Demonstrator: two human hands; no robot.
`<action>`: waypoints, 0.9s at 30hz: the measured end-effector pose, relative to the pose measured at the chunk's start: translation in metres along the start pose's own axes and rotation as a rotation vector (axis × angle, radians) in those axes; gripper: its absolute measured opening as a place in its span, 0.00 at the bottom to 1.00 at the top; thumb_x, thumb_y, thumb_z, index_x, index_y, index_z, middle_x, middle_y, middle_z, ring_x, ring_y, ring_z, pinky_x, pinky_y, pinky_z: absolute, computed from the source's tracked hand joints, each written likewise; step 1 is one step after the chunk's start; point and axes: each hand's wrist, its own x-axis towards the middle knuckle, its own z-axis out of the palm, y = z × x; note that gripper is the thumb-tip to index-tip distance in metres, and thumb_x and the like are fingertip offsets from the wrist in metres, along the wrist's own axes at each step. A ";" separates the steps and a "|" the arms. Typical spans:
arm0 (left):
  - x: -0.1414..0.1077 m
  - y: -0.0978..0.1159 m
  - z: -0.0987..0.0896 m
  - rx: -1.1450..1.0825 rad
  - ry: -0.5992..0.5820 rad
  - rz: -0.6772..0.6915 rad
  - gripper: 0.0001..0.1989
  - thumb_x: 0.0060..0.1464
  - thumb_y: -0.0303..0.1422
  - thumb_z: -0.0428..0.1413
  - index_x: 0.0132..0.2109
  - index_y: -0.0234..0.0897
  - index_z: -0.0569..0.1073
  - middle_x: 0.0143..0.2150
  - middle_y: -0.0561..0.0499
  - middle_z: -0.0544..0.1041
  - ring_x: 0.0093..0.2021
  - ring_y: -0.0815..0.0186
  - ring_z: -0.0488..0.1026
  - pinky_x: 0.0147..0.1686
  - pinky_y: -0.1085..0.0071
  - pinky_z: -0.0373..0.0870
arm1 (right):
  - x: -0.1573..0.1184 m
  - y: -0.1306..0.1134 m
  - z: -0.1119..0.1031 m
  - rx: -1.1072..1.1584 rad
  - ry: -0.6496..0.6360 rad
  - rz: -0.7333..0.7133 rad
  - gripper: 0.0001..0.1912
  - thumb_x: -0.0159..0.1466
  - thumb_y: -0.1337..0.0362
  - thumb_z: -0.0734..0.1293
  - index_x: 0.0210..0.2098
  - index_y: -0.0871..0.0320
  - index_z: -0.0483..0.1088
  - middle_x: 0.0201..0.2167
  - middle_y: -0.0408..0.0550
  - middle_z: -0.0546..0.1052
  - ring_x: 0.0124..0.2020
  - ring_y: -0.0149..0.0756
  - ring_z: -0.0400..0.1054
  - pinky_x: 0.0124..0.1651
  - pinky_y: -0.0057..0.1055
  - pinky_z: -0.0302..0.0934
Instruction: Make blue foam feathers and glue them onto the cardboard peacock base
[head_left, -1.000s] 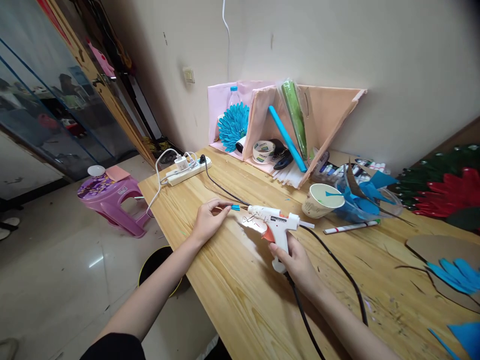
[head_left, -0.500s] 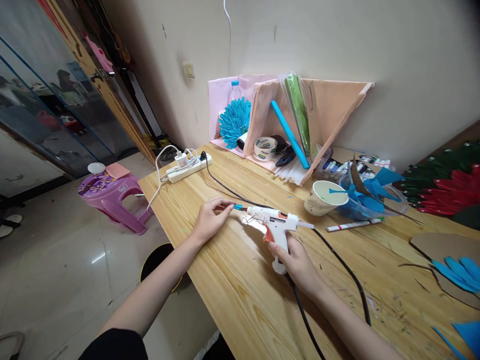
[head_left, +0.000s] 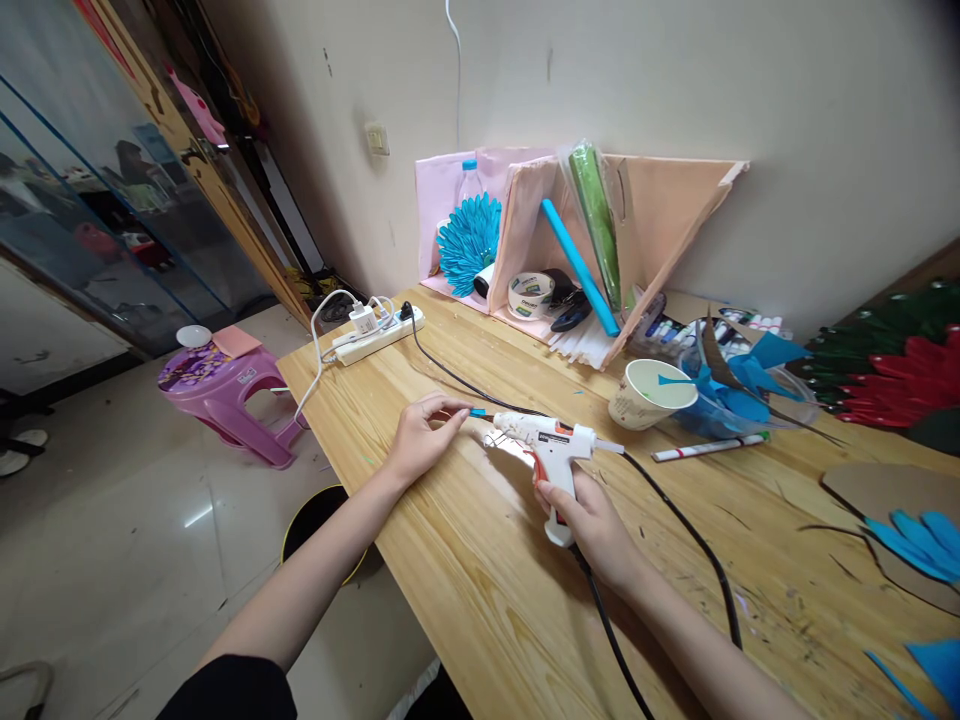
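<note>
My right hand (head_left: 592, 520) grips a white glue gun (head_left: 551, 445) by its handle, fingers at the orange trigger. A clear glue stick (head_left: 609, 447) pokes out of the gun's back end. The nozzle points left, right beside a small blue strip (head_left: 478, 412). Pinched between thumb and fingertips, that strip is held by my left hand (head_left: 424, 435) just above the table. Whether nozzle and strip touch, I cannot tell. The gun's black cord (head_left: 611, 630) runs down from the handle.
A white power strip (head_left: 379, 338) lies at the table's left edge. Behind stands a pink box (head_left: 675, 200) with a tape roll (head_left: 530, 296) and a blue tube (head_left: 580, 268). To the right are a paper cup (head_left: 651, 395), a marker (head_left: 709, 448) and cardboard (head_left: 885, 490) with blue petals.
My right fingers have drawn the trigger further in, and the glue stick sticks out slightly less at the back. My left hand and the blue strip have hardly moved.
</note>
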 end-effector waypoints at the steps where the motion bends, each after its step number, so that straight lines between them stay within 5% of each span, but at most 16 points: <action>1: 0.000 0.000 0.000 0.003 0.000 0.003 0.09 0.52 0.35 0.55 0.36 0.37 0.77 0.34 0.48 0.76 0.35 0.66 0.73 0.35 0.72 0.71 | 0.000 0.000 0.000 -0.002 0.003 0.003 0.12 0.61 0.56 0.58 0.30 0.59 0.62 0.23 0.42 0.65 0.25 0.32 0.59 0.29 0.28 0.54; 17: 0.001 -0.004 0.000 0.016 0.047 0.003 0.09 0.52 0.36 0.55 0.36 0.38 0.77 0.35 0.48 0.78 0.34 0.66 0.74 0.31 0.73 0.70 | -0.001 0.002 0.000 -0.016 0.091 0.044 0.15 0.60 0.54 0.59 0.35 0.60 0.63 0.27 0.46 0.69 0.28 0.35 0.62 0.29 0.29 0.55; 27: 0.000 -0.001 0.001 0.047 0.015 0.061 0.08 0.52 0.34 0.55 0.36 0.39 0.78 0.34 0.48 0.78 0.34 0.66 0.74 0.31 0.73 0.70 | 0.001 0.001 -0.001 0.048 0.005 0.015 0.13 0.61 0.55 0.58 0.30 0.60 0.62 0.22 0.42 0.64 0.24 0.31 0.58 0.27 0.27 0.53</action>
